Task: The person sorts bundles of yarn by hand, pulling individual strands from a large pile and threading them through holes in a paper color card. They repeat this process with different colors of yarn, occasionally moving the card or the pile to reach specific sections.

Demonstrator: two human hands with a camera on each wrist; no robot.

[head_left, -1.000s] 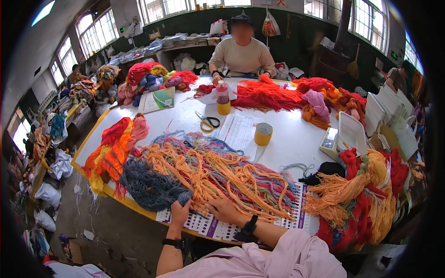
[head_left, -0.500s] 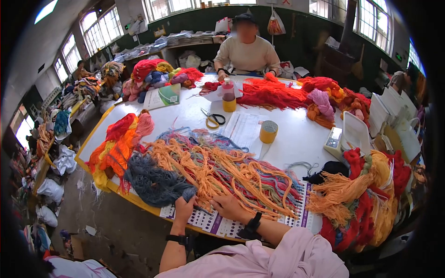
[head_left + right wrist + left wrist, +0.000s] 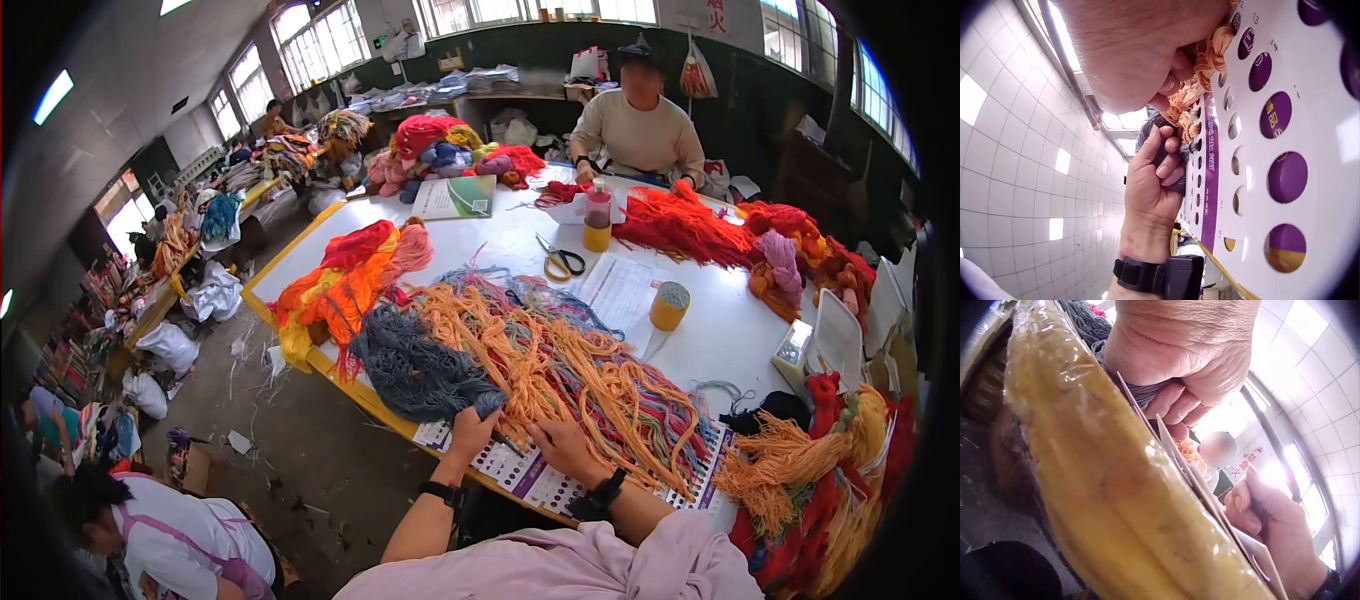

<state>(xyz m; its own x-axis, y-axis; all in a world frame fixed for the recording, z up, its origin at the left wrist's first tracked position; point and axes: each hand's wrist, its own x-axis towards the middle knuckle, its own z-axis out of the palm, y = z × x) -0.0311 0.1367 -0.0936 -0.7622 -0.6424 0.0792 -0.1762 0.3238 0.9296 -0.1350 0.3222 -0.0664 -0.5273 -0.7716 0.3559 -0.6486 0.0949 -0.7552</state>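
Note:
My left hand (image 3: 470, 435) grips the end of a slate-grey yarn skein (image 3: 410, 365) at the table's front edge. In the left wrist view, grey strands pass under its curled fingers. To its right is my right hand (image 3: 565, 445), held over a white-and-purple punched card (image 3: 530, 478) beside loose orange yarn (image 3: 470, 320). In the right wrist view, this right hand (image 3: 1147, 56) has bent fingers near orange tufts (image 3: 1185, 112) looped through the card's holes. I cannot tell whether a thin strand lies within its fingers. Multicoloured strands spread beyond both hands.
Scissors (image 3: 562, 260), a bottle (image 3: 597, 215), a yellow tin (image 3: 669, 306) and a printed sheet (image 3: 625, 285) lie beyond the yarn. Yarn heaps flank me, red-orange (image 3: 350, 270) left and orange (image 3: 790, 460) right. One person (image 3: 640, 125) sits opposite; another (image 3: 190, 540) bends at lower left.
The head view has swung left, so the table sits farther right and the bending person has come into view. The left hand keeps its grip; the right hand's fingers have shifted slightly beside it.

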